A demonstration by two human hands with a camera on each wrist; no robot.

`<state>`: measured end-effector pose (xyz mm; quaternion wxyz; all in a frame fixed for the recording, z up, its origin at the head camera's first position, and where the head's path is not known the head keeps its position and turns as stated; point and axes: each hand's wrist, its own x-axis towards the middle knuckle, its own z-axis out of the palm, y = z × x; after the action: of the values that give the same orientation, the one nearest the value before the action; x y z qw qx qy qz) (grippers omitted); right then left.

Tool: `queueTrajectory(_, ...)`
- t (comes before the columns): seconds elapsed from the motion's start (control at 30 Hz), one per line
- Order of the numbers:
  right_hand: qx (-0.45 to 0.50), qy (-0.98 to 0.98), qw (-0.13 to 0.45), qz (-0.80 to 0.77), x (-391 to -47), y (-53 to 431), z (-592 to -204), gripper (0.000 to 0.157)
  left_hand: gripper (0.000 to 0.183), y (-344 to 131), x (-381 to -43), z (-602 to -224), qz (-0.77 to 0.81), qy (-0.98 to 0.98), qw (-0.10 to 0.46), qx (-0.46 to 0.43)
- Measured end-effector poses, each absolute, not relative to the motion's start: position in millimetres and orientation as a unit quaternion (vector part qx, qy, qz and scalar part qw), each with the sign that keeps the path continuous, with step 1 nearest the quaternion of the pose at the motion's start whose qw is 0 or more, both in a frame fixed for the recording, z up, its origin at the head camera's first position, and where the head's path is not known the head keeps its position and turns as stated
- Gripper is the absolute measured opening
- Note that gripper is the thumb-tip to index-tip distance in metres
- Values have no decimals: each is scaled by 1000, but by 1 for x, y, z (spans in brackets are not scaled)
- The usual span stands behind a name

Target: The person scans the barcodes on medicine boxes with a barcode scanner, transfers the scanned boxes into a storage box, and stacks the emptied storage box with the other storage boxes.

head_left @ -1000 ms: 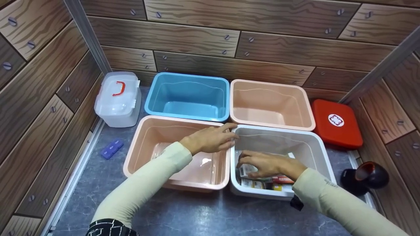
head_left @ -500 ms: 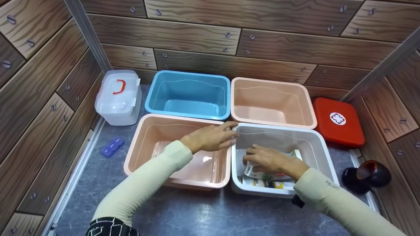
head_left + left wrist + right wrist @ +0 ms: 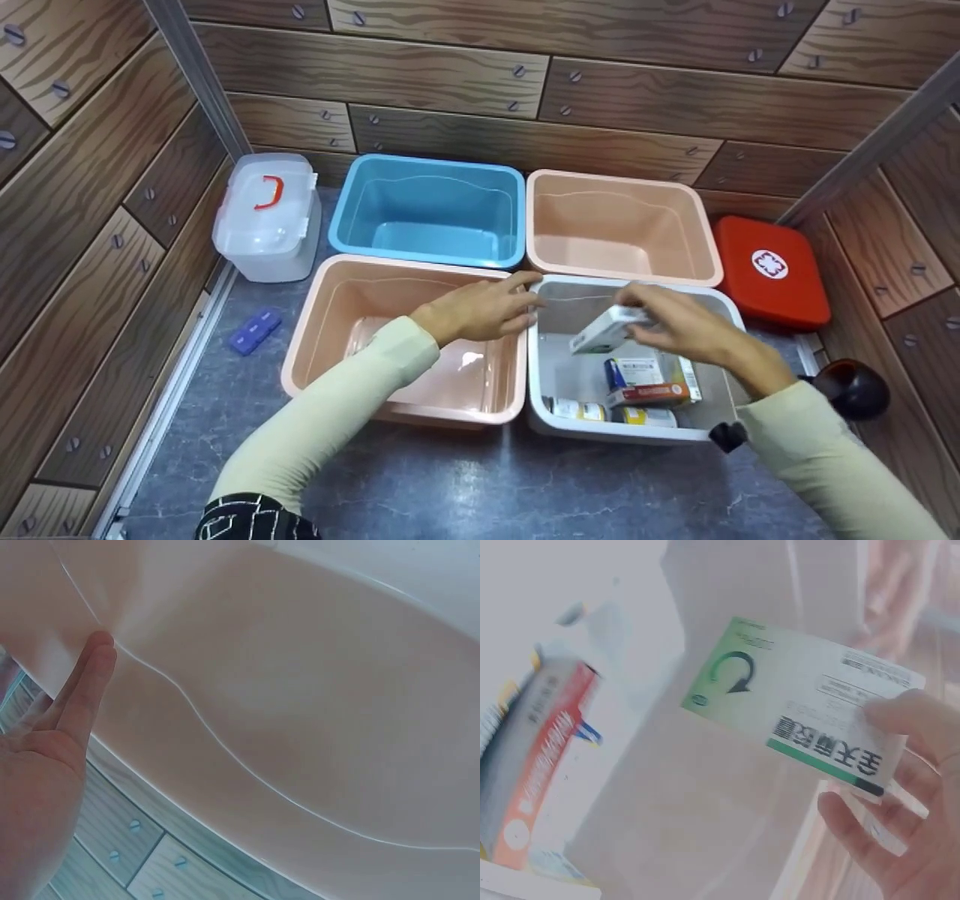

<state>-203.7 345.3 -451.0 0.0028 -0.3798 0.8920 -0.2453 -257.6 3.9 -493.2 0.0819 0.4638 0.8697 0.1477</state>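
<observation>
My right hand (image 3: 686, 326) pinches a white and green medicine box (image 3: 604, 330) by one end, holding it tilted over the white bin (image 3: 637, 433). In the right wrist view, thumb and fingers grip the printed box (image 3: 802, 705) at its edge. Below it in the bin lie a red-orange box (image 3: 649, 394), a blue and white box (image 3: 634, 371) and two bottles with white and yellow labels (image 3: 577, 409). My left hand (image 3: 480, 309) rests at the rim between the front peach bin (image 3: 450, 415) and the white bin, fingers loosely extended and holding nothing.
Behind stand a blue bin (image 3: 427, 262) and another peach bin (image 3: 622, 276). A clear lidded case (image 3: 262, 232) and a purple pill organizer (image 3: 255, 331) are at left. At right are a red first-aid case (image 3: 772, 292) and a black rounded object (image 3: 851, 390).
My right hand has lifted the white and green medicine box from the pile and moved up and right, uncovering the boxes beneath. The left hand stays at the rim.
</observation>
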Motion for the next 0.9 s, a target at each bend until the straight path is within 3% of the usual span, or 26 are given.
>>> queueTrajectory(0.17,-357,903,-46,-234,-200,362,-442,58,46,4,-258,-494,149,869,83,465)
queueTrajectory(0.4,-292,923,-73,-239,-194,376,-440,38,44,4,-257,-494,160,870,87,458)
queueTrajectory(0.7,-158,945,-86,-273,-184,414,-441,39,45,5,-257,-495,161,867,83,463)
queueTrajectory(0.9,-39,912,-120,-391,-178,453,-454,34,45,3,-257,-494,154,870,84,460)
